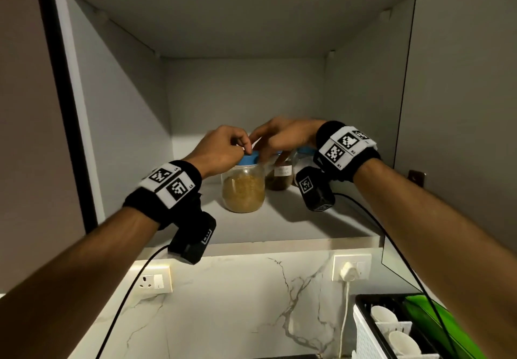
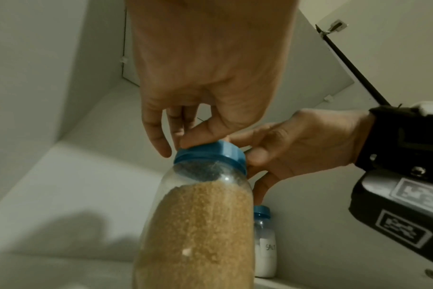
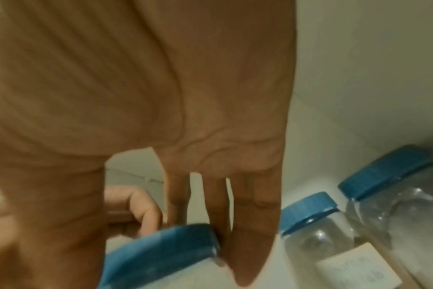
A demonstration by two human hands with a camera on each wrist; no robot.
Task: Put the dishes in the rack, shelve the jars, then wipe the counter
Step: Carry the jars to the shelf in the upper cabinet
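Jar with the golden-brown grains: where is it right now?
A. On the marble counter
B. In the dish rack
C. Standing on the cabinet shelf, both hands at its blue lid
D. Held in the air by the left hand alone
C: the jar stands on the shelf, left hand and right hand at its blue lid.

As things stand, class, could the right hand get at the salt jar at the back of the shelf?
Probably yes. The right hand rests on the blue lid of the front jar, and the salt jar stands behind and to its right. Nothing seems to block the way, but the hand would first have to let go.
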